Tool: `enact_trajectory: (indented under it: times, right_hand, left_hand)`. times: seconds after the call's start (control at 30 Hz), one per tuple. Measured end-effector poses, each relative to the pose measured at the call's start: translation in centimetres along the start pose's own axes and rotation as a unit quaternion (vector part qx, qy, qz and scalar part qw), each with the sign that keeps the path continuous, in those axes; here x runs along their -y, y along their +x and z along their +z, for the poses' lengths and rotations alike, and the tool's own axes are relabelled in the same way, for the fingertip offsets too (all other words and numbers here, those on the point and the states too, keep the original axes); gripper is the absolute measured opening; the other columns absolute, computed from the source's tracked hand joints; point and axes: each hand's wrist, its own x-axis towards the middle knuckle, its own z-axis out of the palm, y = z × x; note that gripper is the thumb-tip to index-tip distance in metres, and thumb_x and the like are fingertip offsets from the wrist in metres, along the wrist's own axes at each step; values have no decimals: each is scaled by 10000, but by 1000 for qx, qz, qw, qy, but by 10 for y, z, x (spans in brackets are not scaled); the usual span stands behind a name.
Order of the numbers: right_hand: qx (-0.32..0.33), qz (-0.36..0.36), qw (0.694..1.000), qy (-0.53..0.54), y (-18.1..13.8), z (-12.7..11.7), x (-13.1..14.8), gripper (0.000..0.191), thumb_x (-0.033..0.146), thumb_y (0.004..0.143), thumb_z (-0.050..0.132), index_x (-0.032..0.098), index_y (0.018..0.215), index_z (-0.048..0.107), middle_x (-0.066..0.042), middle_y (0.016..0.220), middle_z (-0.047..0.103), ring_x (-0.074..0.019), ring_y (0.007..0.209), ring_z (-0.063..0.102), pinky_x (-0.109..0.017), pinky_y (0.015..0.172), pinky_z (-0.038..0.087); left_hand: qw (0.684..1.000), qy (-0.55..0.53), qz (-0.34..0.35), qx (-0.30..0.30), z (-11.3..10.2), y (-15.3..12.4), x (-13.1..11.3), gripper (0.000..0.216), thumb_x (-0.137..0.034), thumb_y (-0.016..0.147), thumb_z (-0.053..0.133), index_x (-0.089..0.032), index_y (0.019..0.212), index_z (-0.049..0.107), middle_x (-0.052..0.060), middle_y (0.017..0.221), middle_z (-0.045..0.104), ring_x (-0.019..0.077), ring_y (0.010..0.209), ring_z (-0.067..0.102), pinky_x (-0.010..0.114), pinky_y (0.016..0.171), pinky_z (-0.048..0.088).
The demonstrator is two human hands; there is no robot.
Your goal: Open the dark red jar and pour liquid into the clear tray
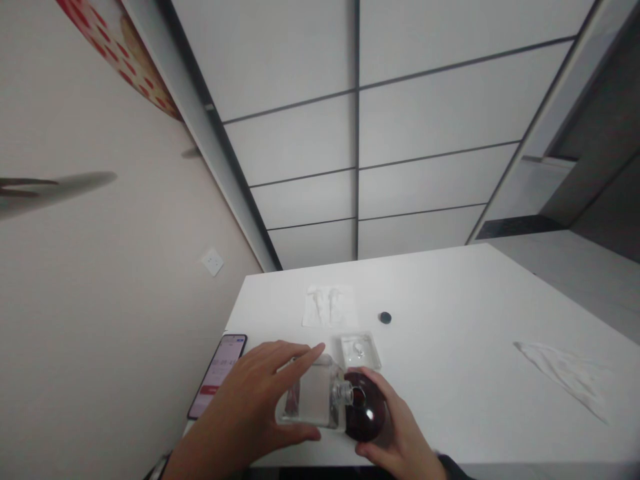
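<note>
My left hand (255,400) wraps over a clear square glass bottle (313,400), which is tipped on its side above the near edge of the white table (450,320). The bottle's neck points right into a dark red round container (365,407). My right hand (395,427) cups that dark container from below and the right. Both hands are closed on what they hold.
A phone (217,375) with a lit screen lies at the table's left edge. Beyond the bottle are a small clear plastic box (360,350), a white packet (330,305) and a small black cap (385,317). A crumpled white tissue (563,370) lies at the right.
</note>
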Motion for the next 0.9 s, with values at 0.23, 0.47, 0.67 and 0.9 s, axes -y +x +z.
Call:
enact_trajectory:
  times: [0.23,0.47,0.67,0.9]
  right_hand:
    - [-5,3,1000,9,0,1,-1,899,616,894,810,273,1621,406,-191,1577,606,-397,1432,621,-561,1205,504]
    - [-5,-5,1000,-1,-1,-1,-1,886,628,911,787,305,1632,386,-172,1581,605,-391,1433,621,-565,1207,502]
    - [-4,-10,1000,2,0,0,-1,884,650,917,771,311,1632,378,-165,1577,612,-387,1426,628,-568,1197,510]
    - [-6,-20,1000,-4,1,-1,2,874,654,937,746,333,1649,356,-159,1582,606,-382,1424,629,-557,1188,520]
  left_hand:
    - [1000,21,9,0,-3,2,-3,1157,-393,598,1087,-314,1584,487,116,1382,756,349,1177,757,487,1010,643]
    - [999,31,11,9,-6,4,-3,1161,-382,601,1085,-304,1589,481,119,1384,754,351,1173,759,485,1004,644]
    - [998,50,24,-5,-7,6,-4,1179,-386,575,1095,-293,1575,478,121,1353,766,348,1146,768,484,979,655]
    - [996,68,50,-23,-11,9,-9,1227,-356,499,1126,-249,1525,462,140,1289,787,344,1080,787,474,901,683]
